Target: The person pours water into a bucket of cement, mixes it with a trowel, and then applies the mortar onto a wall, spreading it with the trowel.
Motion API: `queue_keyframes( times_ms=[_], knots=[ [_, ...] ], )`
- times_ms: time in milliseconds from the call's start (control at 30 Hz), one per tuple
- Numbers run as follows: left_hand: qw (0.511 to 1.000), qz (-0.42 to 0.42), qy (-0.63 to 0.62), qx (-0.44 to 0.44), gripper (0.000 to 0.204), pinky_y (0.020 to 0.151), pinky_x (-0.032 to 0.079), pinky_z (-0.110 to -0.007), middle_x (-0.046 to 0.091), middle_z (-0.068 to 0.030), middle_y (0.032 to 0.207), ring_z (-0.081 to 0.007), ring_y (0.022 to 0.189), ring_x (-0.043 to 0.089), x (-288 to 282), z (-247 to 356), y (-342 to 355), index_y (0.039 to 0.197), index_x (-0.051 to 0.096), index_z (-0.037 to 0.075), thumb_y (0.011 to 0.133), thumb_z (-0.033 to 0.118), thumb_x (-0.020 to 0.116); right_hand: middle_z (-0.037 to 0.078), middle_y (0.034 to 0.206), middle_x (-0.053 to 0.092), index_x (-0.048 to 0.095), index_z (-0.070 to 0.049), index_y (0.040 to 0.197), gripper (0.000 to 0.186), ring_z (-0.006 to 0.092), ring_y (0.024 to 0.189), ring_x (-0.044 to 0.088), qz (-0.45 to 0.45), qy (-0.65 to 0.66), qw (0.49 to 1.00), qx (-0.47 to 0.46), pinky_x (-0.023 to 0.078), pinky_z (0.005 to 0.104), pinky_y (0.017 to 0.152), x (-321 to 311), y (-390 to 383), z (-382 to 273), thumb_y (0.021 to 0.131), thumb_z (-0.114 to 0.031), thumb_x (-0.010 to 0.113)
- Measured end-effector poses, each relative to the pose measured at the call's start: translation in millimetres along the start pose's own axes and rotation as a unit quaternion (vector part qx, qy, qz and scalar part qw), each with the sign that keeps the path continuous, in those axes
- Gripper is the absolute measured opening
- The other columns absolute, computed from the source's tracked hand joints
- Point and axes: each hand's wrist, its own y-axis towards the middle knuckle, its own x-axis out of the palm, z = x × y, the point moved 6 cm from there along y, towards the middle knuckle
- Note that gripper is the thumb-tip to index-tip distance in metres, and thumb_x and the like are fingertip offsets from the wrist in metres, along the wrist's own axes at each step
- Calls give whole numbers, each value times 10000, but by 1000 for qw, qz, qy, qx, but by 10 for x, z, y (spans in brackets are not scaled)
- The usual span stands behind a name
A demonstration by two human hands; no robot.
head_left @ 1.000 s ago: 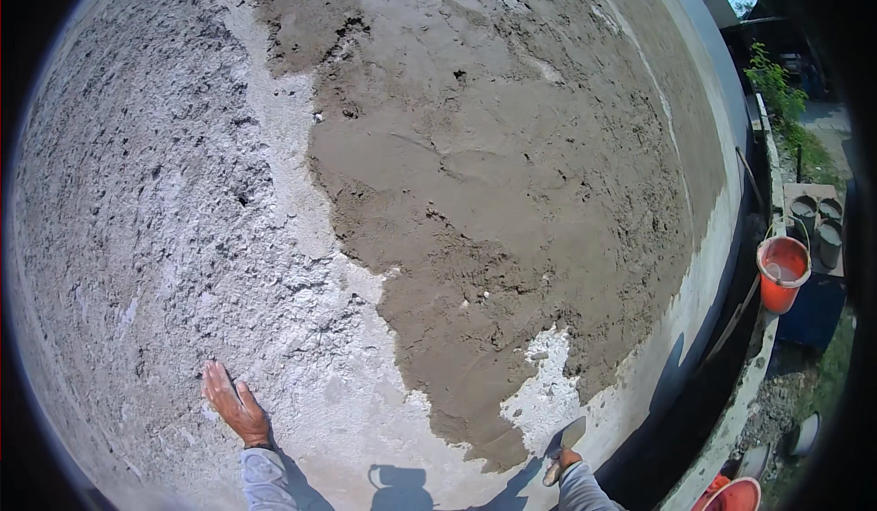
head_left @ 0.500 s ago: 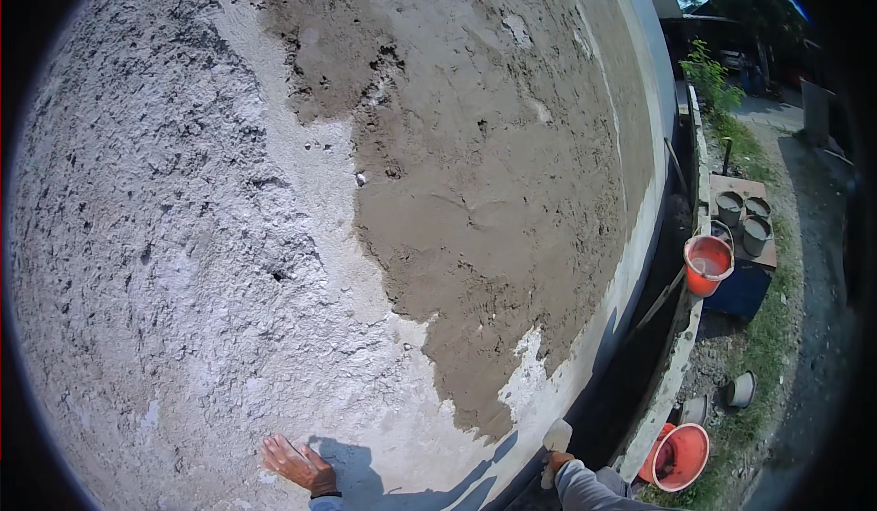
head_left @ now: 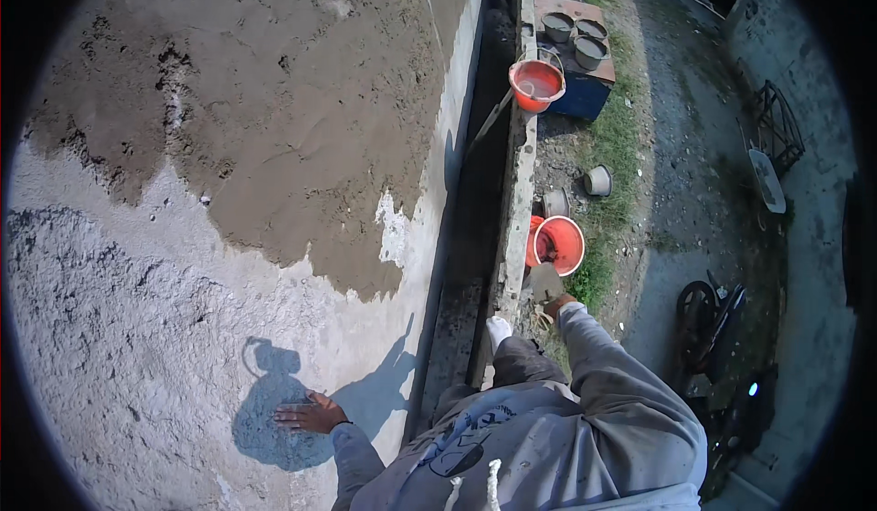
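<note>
My left hand (head_left: 311, 413) lies flat against the pale rough wall (head_left: 183, 347), fingers spread, inside my shadow. Above it, brown wet mortar (head_left: 311, 146) covers the upper part of this wall, ending in a ragged lower edge. My right hand (head_left: 559, 305) reaches out to the right, closed on a trowel. The grey trowel blade (head_left: 546, 280) appears just in front of the mouth of an orange bucket (head_left: 571, 234); whether they touch I cannot tell. The trowel's handle is mostly hidden by my fingers.
My foot (head_left: 499, 330) is on a narrow wall top (head_left: 519, 210), beside a dark gap (head_left: 489, 159). Another orange bucket (head_left: 524, 102) sits on that ledge. Small grey pails (head_left: 589, 52) stand on a board. Another pail (head_left: 598, 180), a motorbike (head_left: 708, 319) and a wheelbarrow (head_left: 767, 182) are at right.
The view has swung right and down, showing my body and the ground. My right hand has moved with the trowel from beside the wall out to the orange bucket. My left hand remains on the wall.
</note>
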Motion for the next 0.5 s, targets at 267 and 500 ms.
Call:
queue_keyframes(
  times_ms=[267,500],
  knots=[
    [994,-70,70,-49,855,1022,264,-559,39,-229,1489,-374,1383,62,-129,-75,-75,1428,66,-22,877,592,293,156,815,651,634,-10,914,234,269,724,639,16,330,912,245,513,391,598,-327,-1261,919,754,-180,624],
    [997,-3,-34,-69,909,1007,264,-596,30,-209,1495,-382,1383,32,-62,-40,-93,1435,27,9,853,649,307,189,896,667,676,-58,948,304,290,797,644,-2,350,915,200,491,390,683,-568,-1569,403,713,-244,632]
  ],
)
